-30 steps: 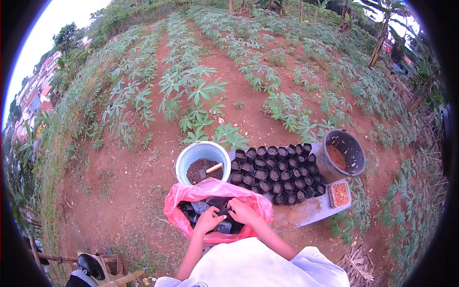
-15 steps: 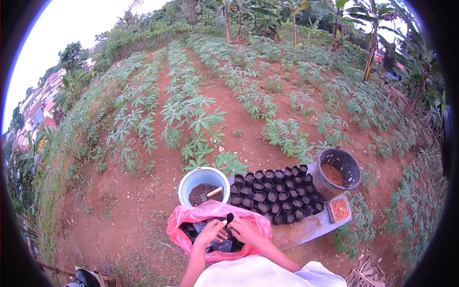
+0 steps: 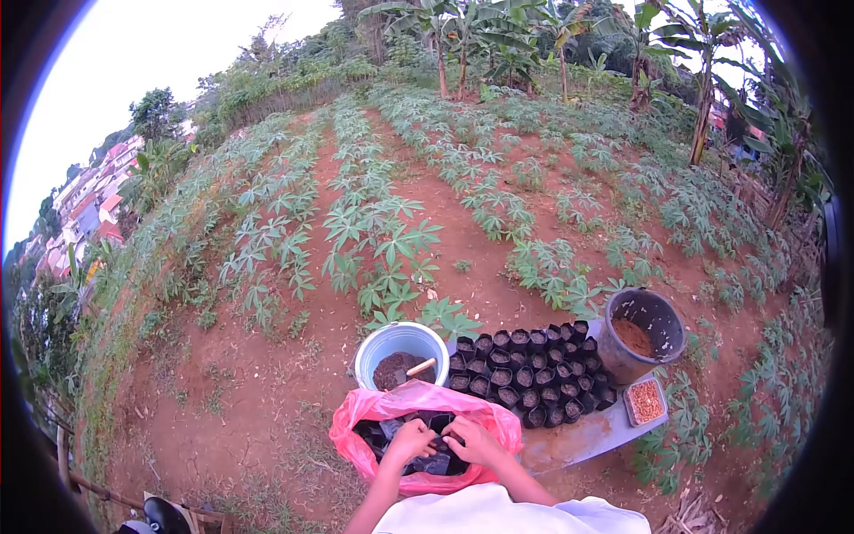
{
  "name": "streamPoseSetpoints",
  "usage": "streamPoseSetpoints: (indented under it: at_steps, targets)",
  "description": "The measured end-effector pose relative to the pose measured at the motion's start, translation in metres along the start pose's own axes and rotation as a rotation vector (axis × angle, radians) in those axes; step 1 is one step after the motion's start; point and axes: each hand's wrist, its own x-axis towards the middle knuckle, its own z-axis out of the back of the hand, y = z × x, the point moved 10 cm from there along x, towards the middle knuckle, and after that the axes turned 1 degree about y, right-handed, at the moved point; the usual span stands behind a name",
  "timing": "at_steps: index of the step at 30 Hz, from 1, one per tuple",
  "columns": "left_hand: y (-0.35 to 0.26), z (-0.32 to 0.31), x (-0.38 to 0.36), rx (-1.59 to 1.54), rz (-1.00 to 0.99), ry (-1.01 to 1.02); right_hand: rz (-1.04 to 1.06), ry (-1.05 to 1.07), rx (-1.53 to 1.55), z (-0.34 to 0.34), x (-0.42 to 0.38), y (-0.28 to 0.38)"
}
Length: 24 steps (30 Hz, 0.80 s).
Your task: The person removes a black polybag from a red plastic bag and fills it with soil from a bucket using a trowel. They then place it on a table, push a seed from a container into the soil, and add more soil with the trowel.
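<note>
My left hand (image 3: 411, 442) and my right hand (image 3: 473, 442) are close together over the mouth of a pink plastic bag (image 3: 356, 408). Inside it lie loose black plastic seedling bags (image 3: 436, 464). The fingers of both hands are closed in a pinch on one black seedling bag between them, mostly hidden by the fingers. Just beyond the pink bag is a light blue bucket (image 3: 364, 355) of dark soil, with a wooden-handled tool (image 3: 422, 367) lying in it. Rows of soil-filled black seedling bags (image 3: 523, 377) stand to the right.
A grey board (image 3: 569, 450) carries the filled bags. At its right end are a dark bucket (image 3: 617, 349) with reddish-brown soil and a clear tub of orange kernels (image 3: 646, 402). Leafy crop rows (image 3: 374, 236) grow from the red ground ahead; banana plants (image 3: 703, 98) stand behind.
Both hands have lowered a little toward the pink bag's opening, and the black seedling bag no longer sticks up above the fingers. The view has shifted slightly, moving the scene right and down.
</note>
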Motion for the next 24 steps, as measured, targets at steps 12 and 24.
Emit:
streamPoseSetpoints:
  at_steps: [12,24]
  targets:
    - [-0.048,-0.008,-0.037,0.504,-0.434,-0.497,-0.327,-0.342,0.233,-0.011,-0.003,-0.091]
    - [-0.046,-0.004,-0.047,0.434,-0.588,-0.614,-0.547,-0.254,0.338,-0.018,-0.006,-0.121]
